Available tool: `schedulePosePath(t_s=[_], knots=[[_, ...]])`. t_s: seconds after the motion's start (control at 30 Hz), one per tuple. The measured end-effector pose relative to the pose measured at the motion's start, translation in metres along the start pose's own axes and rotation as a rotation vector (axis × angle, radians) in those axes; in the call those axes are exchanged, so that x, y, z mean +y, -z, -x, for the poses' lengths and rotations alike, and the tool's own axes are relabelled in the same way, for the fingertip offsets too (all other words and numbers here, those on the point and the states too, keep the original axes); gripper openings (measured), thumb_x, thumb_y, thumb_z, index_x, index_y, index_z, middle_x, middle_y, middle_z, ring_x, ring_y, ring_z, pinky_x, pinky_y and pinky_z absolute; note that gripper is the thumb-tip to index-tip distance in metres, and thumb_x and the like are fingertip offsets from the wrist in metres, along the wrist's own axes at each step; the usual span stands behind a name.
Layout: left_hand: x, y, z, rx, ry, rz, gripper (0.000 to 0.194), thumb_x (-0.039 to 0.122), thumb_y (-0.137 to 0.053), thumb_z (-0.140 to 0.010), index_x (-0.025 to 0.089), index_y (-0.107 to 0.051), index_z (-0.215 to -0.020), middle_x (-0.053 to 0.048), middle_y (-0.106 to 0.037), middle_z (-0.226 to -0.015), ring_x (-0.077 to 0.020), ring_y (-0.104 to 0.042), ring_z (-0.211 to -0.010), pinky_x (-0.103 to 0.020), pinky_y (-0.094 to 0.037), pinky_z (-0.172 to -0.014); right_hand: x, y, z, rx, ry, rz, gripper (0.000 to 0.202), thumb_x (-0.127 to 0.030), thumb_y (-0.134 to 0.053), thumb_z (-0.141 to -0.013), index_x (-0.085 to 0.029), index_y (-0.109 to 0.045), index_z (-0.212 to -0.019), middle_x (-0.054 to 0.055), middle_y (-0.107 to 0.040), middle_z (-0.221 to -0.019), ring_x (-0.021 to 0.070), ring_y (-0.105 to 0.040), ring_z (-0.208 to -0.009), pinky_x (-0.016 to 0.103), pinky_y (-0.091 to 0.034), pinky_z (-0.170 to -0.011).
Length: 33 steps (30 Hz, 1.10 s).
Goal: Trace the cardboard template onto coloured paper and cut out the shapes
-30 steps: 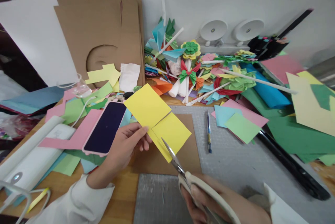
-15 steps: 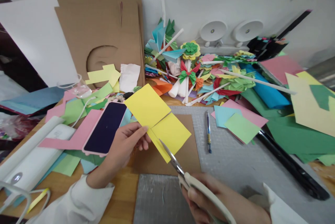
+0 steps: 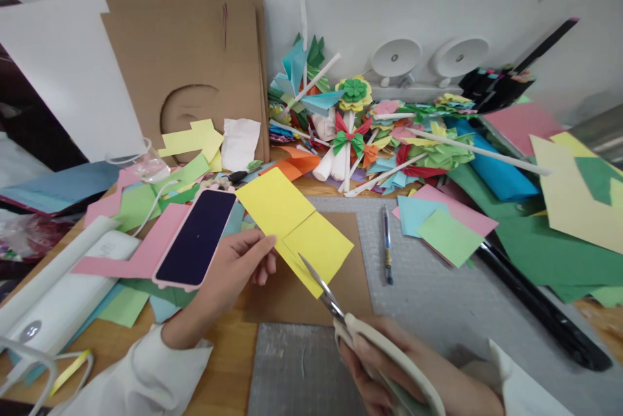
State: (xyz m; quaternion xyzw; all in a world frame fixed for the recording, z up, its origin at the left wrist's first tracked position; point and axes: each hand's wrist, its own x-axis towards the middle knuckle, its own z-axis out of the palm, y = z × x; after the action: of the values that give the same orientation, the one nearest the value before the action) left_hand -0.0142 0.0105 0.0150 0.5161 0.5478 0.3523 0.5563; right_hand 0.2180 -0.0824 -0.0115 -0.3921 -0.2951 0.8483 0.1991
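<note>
Between thumb and fingers, my left hand [image 3: 243,260] pinches a yellow sheet of paper [image 3: 316,248] by its left edge. A cut slit and a thin line cross the sheet, dividing it into parts. My right hand [image 3: 384,357] is closed round the pale handles of a pair of scissors [image 3: 331,305]. Its blades lie at the lower edge of the paper, pointing up and left; the handles are partly hidden by my fingers. Beneath the paper is a brown cardboard piece [image 3: 348,286] on a grey cutting mat [image 3: 413,299].
A phone [image 3: 197,239] lies left among paper scraps. A pen [image 3: 387,244] rests on the mat. Paper flowers [image 3: 353,93] are heaped at the back beside cardboard sheets [image 3: 185,46]. At right are coloured papers [image 3: 450,234] and a long black bar [image 3: 545,312].
The yellow paper has tilted and sunk slightly at its top, and its slit looks narrower. The scissors have shifted a little to the right. My left hand keeps its pinch.
</note>
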Motion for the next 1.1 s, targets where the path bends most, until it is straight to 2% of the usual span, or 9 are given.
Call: schedulePosePath(t_s=[0.1, 0.23, 0.43, 0.6, 0.8, 0.93, 1.1], knots=[[0.000, -0.003, 0.001, -0.042, -0.017, -0.025, 0.037, 0.041, -0.061, -0.082, 0.016, -0.058, -0.054, -0.001, -0.060, -0.051, -0.0068, -0.047, -0.037, -0.018, -0.034, -0.039, -0.002, 0.001, -0.001, -0.021, -0.022, 0.016, 0.056, -0.071, -0.064, -0.071, -0.019, -0.045, -0.079, -0.009, -0.043, -0.058, 0.0031, -0.039, -0.043, 0.019, -0.046, -0.048], [0.000, -0.007, 0.003, -0.071, -0.012, -0.052, 0.037, 0.042, -0.061, -0.082, 0.017, -0.058, -0.055, 0.000, -0.059, -0.050, -0.0070, -0.048, -0.036, -0.018, -0.033, -0.038, -0.002, 0.004, -0.002, -0.081, 0.001, 0.037, 0.056, -0.073, -0.059, -0.074, -0.019, -0.045, -0.078, -0.009, -0.041, -0.051, 0.0056, -0.046, -0.043, 0.018, -0.043, -0.047], [-0.003, -0.006, 0.007, -0.077, -0.023, -0.046, 0.037, 0.039, -0.058, -0.085, 0.017, -0.056, -0.057, 0.001, -0.060, -0.052, -0.0063, -0.049, -0.038, -0.017, -0.033, -0.039, 0.006, 0.005, -0.003, -0.088, 0.063, 0.022, 0.049, -0.066, -0.060, -0.080, -0.019, -0.045, -0.080, -0.008, -0.040, -0.058, 0.0031, -0.038, -0.045, 0.019, -0.046, -0.049], [-0.003, -0.004, 0.007, -0.074, -0.044, -0.060, 0.037, 0.037, -0.057, -0.087, 0.016, -0.057, -0.057, 0.000, -0.060, -0.053, -0.0063, -0.049, -0.038, -0.017, -0.035, -0.041, 0.005, 0.001, -0.003, -0.083, 0.093, 0.014, 0.051, -0.065, -0.062, -0.078, -0.019, -0.041, -0.073, -0.007, -0.039, -0.063, 0.0021, -0.036, -0.045, 0.016, -0.045, -0.046], [-0.002, -0.003, 0.005, -0.081, -0.066, -0.066, 0.037, 0.037, -0.057, -0.087, 0.016, -0.056, -0.057, 0.001, -0.058, -0.052, -0.0057, -0.048, -0.038, -0.017, -0.035, -0.040, 0.004, 0.000, -0.004, -0.058, 0.061, 0.018, 0.056, -0.070, -0.065, -0.072, -0.020, -0.039, -0.071, -0.009, -0.037, -0.061, 0.0009, -0.034, -0.042, 0.016, -0.044, -0.045], [-0.006, -0.002, 0.004, -0.081, -0.057, -0.063, 0.038, 0.038, -0.056, -0.088, 0.016, -0.055, -0.057, 0.002, -0.057, -0.050, -0.0048, -0.046, -0.037, -0.016, -0.033, -0.038, 0.000, 0.000, -0.002, -0.076, 0.039, 0.055, 0.060, -0.072, -0.063, -0.072, -0.019, -0.035, -0.063, -0.009, -0.034, -0.058, 0.0008, -0.033, -0.043, 0.016, -0.043, -0.047], [-0.007, -0.003, 0.006, -0.127, -0.049, -0.052, 0.037, 0.040, -0.058, -0.086, 0.015, -0.059, -0.059, 0.003, -0.055, -0.047, -0.0053, -0.045, -0.037, -0.015, -0.032, -0.036, -0.013, -0.006, 0.003, -0.031, -0.040, 0.043, 0.061, -0.074, -0.067, -0.065, -0.019, -0.041, -0.070, -0.009, -0.037, -0.059, 0.0015, -0.035, -0.044, 0.016, -0.044, -0.048]])
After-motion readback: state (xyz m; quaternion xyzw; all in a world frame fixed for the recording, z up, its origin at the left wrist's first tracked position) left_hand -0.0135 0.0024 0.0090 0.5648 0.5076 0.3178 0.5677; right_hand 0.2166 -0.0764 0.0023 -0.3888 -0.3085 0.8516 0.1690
